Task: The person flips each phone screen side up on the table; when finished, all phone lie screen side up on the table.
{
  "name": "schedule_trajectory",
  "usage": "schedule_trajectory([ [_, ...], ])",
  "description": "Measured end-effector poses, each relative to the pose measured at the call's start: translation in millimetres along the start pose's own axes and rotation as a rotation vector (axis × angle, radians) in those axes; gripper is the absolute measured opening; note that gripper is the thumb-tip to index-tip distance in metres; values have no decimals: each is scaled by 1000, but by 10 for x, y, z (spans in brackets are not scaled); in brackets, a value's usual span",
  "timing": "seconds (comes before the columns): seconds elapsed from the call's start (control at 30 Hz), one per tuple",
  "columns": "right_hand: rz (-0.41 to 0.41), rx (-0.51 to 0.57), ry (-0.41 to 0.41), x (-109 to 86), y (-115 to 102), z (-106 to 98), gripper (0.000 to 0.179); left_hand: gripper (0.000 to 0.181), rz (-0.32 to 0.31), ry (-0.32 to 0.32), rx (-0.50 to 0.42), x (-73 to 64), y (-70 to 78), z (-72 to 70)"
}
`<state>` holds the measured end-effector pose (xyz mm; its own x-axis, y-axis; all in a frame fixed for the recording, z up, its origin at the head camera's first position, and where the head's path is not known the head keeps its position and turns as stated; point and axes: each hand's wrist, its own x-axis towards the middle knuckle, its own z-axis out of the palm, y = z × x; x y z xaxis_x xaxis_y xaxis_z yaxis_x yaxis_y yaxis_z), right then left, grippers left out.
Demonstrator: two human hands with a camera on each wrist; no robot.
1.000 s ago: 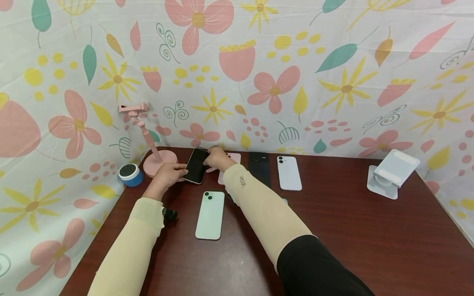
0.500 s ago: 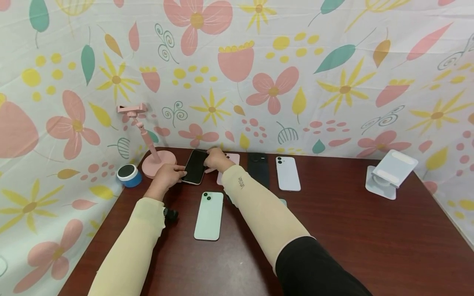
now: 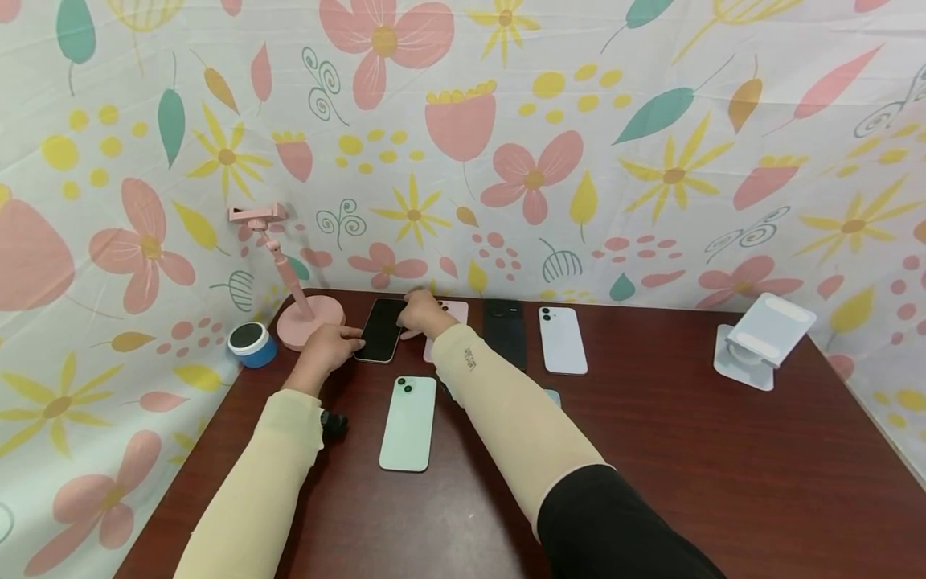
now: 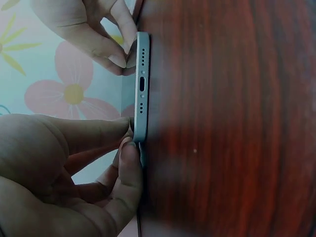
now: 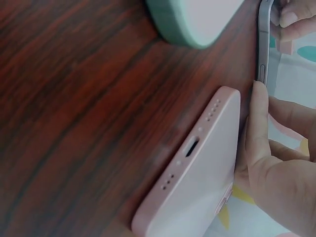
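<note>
A phone with a black screen facing up (image 3: 381, 330) lies near the table's back edge, between the hands. My left hand (image 3: 327, 351) pinches its near left corner between thumb and finger. In the left wrist view the phone's silver bottom edge (image 4: 141, 89) shows a charging port, close to the tabletop. My right hand (image 3: 425, 314) holds the phone's right edge near the far end, fingertips curled at the side. The right wrist view shows a finger of the right hand (image 5: 281, 173) against the phone's side edge (image 5: 263, 44). A pink phone (image 5: 197, 182) lies below that hand.
A pale green phone (image 3: 408, 424) lies nearer. Rightward are a black phone (image 3: 505, 334) and a white phone (image 3: 563, 340); another is mostly hidden by the right arm. A pink phone stand (image 3: 311, 322) and blue jar (image 3: 252, 346) stand left, a white stand (image 3: 760, 342) far right.
The far end of the black-screened phone has shifted slightly nearer or lower, away from the wall. Both hands have stayed on it, almost still.
</note>
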<state>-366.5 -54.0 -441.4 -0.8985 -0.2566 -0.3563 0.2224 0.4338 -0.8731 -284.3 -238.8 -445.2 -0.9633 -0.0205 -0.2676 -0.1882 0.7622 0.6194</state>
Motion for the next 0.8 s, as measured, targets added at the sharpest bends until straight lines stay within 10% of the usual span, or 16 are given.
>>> schedule_trajectory([
  [0.8, -38, 78, -187, -83, -21, -218, 66, 55, 32, 8, -5, -22, 83, -51],
])
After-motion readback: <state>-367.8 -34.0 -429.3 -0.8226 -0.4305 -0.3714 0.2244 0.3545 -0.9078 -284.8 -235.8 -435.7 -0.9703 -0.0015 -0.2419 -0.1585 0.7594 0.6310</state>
